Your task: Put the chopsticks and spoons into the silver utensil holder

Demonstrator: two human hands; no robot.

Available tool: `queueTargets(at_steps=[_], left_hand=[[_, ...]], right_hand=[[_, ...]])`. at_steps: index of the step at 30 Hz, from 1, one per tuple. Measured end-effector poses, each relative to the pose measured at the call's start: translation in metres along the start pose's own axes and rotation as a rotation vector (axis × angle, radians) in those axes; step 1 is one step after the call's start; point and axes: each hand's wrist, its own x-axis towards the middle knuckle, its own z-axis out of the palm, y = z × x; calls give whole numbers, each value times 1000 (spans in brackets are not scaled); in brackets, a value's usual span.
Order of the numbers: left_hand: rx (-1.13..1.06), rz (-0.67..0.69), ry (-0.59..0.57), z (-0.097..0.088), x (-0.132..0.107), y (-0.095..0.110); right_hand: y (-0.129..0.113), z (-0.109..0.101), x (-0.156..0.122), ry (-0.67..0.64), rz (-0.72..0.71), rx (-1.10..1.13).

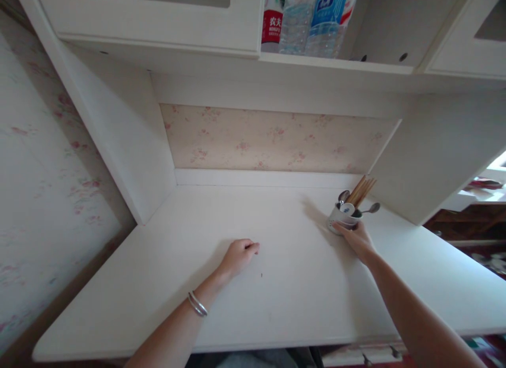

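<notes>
A: Where is the right hand (359, 239)?
B: On the white utensil holder (335, 216), grasping its near side, thumb across the front and fingers bent around the right.
A: What pokes out above that grip?
B: Wooden chopsticks (363, 190) in a leaning bundle. A metal spoon (373, 207) sticks out over the rim to the right of the grip; on the other side, more spoon heads (343, 195) rise beside a white round piece (347, 209) with a blue mark.
A: And the left hand (239, 255)?
B: Well apart, to the left of the grip, curled into a loose fist low over the white counter (284, 310). Whether anything small is tucked inside, I can't tell.
A: Farther out?
B: Two silver bangles (197, 303) circle the left wrist. Beyond the grip runs flowered wallpaper (276, 139), and high above it, bottles (294, 25) stand in an open cabinet (379, 30).
</notes>
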Motion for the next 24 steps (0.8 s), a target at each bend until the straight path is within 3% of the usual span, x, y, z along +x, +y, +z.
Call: queueTargets(at_steps=[2,6,10,12,15,18,21,24], left_hand=[[-3,-5,-19,-3,-1,2],[21,-1,-63,-6,-2,5],[40,38,-95,-5,-3,4],[42,52,-107,-4,-3,2],[6,63,-98,-2,0,-3],[-67,77,-80,0,3,-7],[-109,117,-93,2,5,-11],[-96,137,-59,4,7,-15]], right_hand=[[-1,-4,-7,-60,93,-23],[-13,-13,-40,-38,263,-72],[-35,-6,-96,-115,206,88],[-48,6,-122,-276,177,144],[-66,37,-150,-564,112,136],[-77,84,-161,-739,53,147],[-79,138,-164,-815,22,175],[-73,177,-165,-754,-39,135]])
